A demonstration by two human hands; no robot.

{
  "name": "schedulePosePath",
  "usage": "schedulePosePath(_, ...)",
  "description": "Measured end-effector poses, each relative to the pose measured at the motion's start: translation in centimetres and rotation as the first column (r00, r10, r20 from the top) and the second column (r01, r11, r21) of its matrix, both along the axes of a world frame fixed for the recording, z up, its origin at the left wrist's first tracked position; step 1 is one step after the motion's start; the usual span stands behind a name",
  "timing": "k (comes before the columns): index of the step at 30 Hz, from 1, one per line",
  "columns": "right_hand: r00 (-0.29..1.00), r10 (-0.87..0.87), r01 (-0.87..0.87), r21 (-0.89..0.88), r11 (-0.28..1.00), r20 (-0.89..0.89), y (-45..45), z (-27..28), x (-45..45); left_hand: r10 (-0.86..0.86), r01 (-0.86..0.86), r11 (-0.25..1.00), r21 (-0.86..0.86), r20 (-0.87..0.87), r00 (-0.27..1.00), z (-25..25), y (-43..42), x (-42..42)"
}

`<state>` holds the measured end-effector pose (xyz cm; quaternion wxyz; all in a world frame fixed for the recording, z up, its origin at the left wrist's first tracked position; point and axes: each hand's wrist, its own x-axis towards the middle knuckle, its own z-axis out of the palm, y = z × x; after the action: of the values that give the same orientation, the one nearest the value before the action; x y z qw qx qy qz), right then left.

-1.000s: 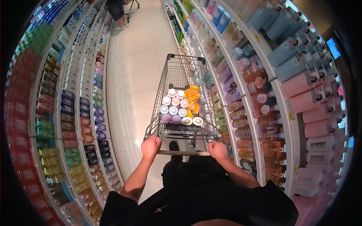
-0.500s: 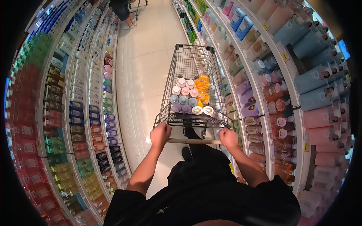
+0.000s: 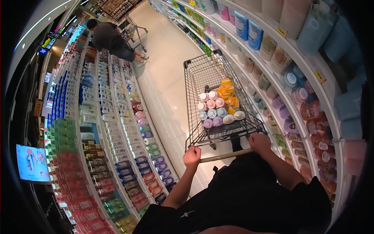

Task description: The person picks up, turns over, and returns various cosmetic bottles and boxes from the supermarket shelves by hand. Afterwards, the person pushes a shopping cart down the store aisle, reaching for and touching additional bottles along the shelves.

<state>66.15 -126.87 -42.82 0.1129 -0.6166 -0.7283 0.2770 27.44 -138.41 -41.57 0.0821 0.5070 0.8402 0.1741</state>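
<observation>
My left hand (image 3: 192,155) is closed around the left end of the handle (image 3: 226,155) of a shopping cart (image 3: 191,84). Around the right end of the same bar, my right hand (image 3: 260,143) is wrapped in a fist. Inside the wire basket, pump-topped bottles stand in rows: pink ones (image 3: 210,104), pale blue ones (image 3: 212,113) and purple ones (image 3: 208,123). Beside them lie orange packages (image 3: 226,90). Two items with white oval tops (image 3: 239,115) sit at the near right corner of the load.
Shelves of bottles (image 3: 128,148) line the aisle on the left, and more shelves (image 3: 288,66) run close along the cart's right side. Ahead on the left, a person (image 3: 113,41) stands by another cart (image 3: 136,33). A lit screen (image 3: 32,162) hangs at far left.
My view has tilted and turned left, so the cart appears slanted and further right. More of the person ahead now shows. Both hands keep their hold on the handle.
</observation>
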Motion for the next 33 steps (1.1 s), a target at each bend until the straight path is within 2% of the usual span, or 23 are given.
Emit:
schedulePosePath(2, 0.998, 0.018, -0.020, 0.032, 0.999, 0.053, 1.8, 0.1, -0.9, 0.004, 0.003, 0.995, 0.100, -0.074, 0.997, -0.5, 1.9, -1.3)
schedulePosePath(3, 0.999, 0.022, -0.023, 0.031, 0.999, 0.023, 3.0, 0.3, -1.6, -0.017, 0.034, 0.989, 0.145, -0.118, 0.993, -0.6, 3.2, -1.9)
schedulePosePath(4, 1.000, 0.029, -0.028, 0.030, 0.999, -0.009, 4.1, 0.5, -2.3, -0.046, 0.056, 0.987, 0.151, -0.072, 0.996, -0.2, 4.1, -2.6)
schedulePosePath(9, 0.999, 0.040, -0.041, 0.033, 0.999, 0.023, 9.1, 2.3, -6.0, -0.004, 0.003, 0.999, 0.040, 0.039, 0.999, 1.6, 9.6, -5.7)
schedulePosePath(12, 0.999, 0.041, -0.041, 0.051, 0.998, 0.001, 12.3, 2.4, -7.7, 0.043, -0.041, 0.998, -0.045, 0.043, 0.998, 2.2, 12.6, -7.3)
schedulePosePath(22, 0.997, 0.045, -0.052, 0.125, 0.991, 0.062, 21.3, 1.2, -14.7, 0.020, -0.020, 1.000, -0.001, 0.055, 0.998, 2.8, 22.5, -14.4)
schedulePosePath(28, 0.987, 0.018, -0.032, 0.088, 0.996, 0.157, 26.8, 0.6, -18.3, -0.005, 0.000, 0.999, 0.044, 0.115, 0.993, 2.3, 27.8, -17.8)
schedulePosePath(33, 0.990, 0.015, -0.034, 0.128, 0.991, 0.143, 31.3, 1.6, -21.7, -0.018, 0.005, 0.995, 0.098, 0.130, 0.991, 2.3, 32.4, -21.1)
